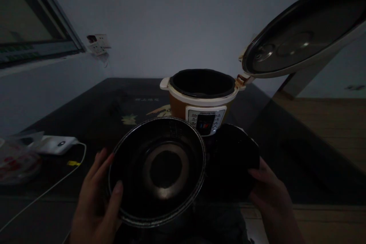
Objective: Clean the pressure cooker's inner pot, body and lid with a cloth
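Observation:
My left hand (95, 198) is closed on the rim of a round black inner pot (166, 167), its thumb inside the edge. The pot is tilted so its interior faces me, with a pale ring on the bottom. Beside it, my right hand (271, 190) grips a black cloth (233, 160), thumb on its front; the dimness hides its detail. Just behind both stands an electric pressure cooker (203, 101), brown and white with a control panel. Its lid (305, 34) is raised to the right on a hinge, and the dark inside of the cooker shows.
The cooker stands on a dark glossy table (114, 103) against a pale wall. At left lie a white power strip (58, 144) with a cord and a clear plastic bag (20, 160). Wall sockets (98, 44) are by the window. Wooden floor (337, 129) shows at right.

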`<state>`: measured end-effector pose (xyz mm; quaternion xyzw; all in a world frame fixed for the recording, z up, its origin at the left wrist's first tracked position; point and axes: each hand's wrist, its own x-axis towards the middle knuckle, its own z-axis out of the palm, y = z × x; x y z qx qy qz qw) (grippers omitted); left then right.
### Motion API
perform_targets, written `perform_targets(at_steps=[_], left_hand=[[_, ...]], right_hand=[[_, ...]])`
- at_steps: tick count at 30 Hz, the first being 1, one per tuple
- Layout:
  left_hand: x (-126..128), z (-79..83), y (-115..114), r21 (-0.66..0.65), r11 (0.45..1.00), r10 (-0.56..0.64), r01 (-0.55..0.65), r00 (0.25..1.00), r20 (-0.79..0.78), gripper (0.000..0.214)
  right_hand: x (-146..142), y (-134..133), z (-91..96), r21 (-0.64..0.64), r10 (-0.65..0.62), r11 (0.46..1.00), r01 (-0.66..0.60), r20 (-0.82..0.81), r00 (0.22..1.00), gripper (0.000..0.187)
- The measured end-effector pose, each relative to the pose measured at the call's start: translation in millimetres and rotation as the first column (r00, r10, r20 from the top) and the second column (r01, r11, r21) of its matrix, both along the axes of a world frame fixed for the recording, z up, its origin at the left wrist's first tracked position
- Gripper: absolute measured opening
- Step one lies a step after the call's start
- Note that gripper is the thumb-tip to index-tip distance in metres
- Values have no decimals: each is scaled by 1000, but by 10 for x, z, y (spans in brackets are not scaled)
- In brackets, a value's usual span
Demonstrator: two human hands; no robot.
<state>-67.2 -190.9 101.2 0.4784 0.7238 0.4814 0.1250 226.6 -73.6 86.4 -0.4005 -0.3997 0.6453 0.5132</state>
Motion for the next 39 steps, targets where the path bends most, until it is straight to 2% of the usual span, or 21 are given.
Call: perform_targets(at_steps=[2,5,7,9,11,12,14,16,18,20,21,23,26,29,34,39], left_hand=[[115,128,-22,92,994,-46,50,998,-45,38],[343,377,-3,111,978,-176,176,984,-11,31],[479,524,47,108,956,-279,273,959,41,36],[569,609,118,104,929,-366,356,925,105,49],[607,618,190,94,922,-387,376,907,169,60],[610,600,222,87,927,-376,365,906,195,60],[597,544,271,68,936,-351,345,904,242,54],[572,490,303,53,936,-348,349,888,299,48],[547,451,324,53,937,-341,346,868,361,47],[524,421,333,61,945,-317,321,854,412,47],[512,404,332,65,949,-305,308,847,435,47],[489,369,323,65,952,-292,299,824,485,48],[473,338,301,81,950,-297,302,795,529,48],[494,377,281,90,947,-311,309,804,506,43],[552,528,261,161,915,-403,369,842,359,27],[564,598,267,301,836,-511,458,851,125,18]], right_hand=[[-51,-27,74,72,41,996,-43,27,999,50],[-191,-70,259,192,119,972,-134,86,989,54],[-322,-119,405,268,211,934,-236,120,970,52],[-470,-177,534,320,321,877,-360,169,932,44],[-613,-226,622,361,382,822,-440,224,897,36],[-676,-242,646,388,374,807,-445,246,894,34],[-779,-262,653,463,267,804,-373,280,922,29],[-846,-270,616,549,83,798,-248,307,948,25],[-885,-275,559,633,-84,759,-150,324,942,22],[-906,-270,506,685,-190,722,-98,333,924,21],[-912,-261,486,692,-227,718,-71,330,916,22],[-915,-228,464,663,-231,748,-33,307,923,31],[-899,-159,471,552,-31,826,-113,245,969,58],[-864,-113,506,446,150,864,-233,215,965,67],[-794,-102,548,382,244,877,-291,167,955,55],[-737,-116,510,370,335,853,-369,155,930,32]])
